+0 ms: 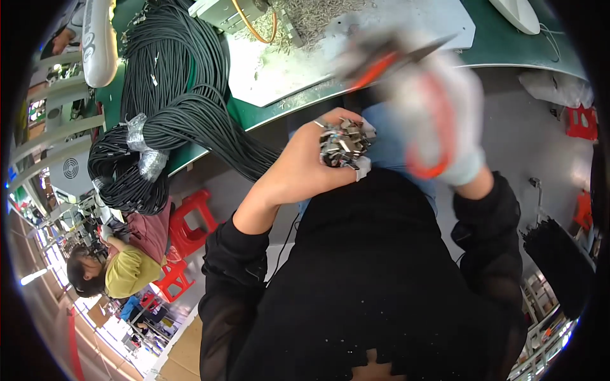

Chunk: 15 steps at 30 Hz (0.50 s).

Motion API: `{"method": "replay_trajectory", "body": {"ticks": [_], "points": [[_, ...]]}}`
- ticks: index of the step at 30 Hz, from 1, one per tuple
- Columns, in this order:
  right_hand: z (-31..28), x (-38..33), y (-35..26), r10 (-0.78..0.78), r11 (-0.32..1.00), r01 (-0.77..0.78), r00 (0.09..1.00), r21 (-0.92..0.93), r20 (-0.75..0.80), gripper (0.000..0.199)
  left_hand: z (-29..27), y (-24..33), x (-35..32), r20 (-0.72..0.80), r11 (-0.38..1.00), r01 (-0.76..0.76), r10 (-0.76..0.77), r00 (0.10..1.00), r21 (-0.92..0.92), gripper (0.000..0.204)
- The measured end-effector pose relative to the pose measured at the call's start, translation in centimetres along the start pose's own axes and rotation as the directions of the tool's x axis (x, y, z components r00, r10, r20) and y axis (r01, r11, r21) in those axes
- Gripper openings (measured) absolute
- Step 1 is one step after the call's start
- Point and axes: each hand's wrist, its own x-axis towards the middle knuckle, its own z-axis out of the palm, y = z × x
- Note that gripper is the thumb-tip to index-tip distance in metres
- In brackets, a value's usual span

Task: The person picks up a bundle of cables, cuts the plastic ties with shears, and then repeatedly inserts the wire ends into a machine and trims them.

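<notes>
My left hand is closed around a thick bundle of black cables, low in front of the table edge. The bundle's metal connector ends face up out of my grip, packed close together. White coverings show on some of the fingertips. To the right and above, my right hand wears a white glove and is smeared by motion. It grips red-handled scissors, their dark pointed blades apart from the connectors. The cables run from my left hand up to the coiled black cables on the table.
A pale board on the green table carries scattered small metal pieces beside a machine. Red stools stand at the left, near a seated person in yellow. More black cables hang at the right.
</notes>
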Motion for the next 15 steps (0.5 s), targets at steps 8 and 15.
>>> {"method": "replay_trajectory", "body": {"ticks": [8,15], "points": [[-2.6,-1.1,-2.7,0.135,0.929,-0.015,0.944,-0.37,0.3,0.026,-0.1,2.1,1.9,0.12,0.964,0.267,-0.265,0.957,0.0,0.052],[-1.8,-0.1,-1.6,0.023,0.84,0.275,0.843,-0.467,0.538,0.026,1.0,2.7,2.5,0.15,0.995,0.08,-0.088,0.985,0.06,0.048]]}}
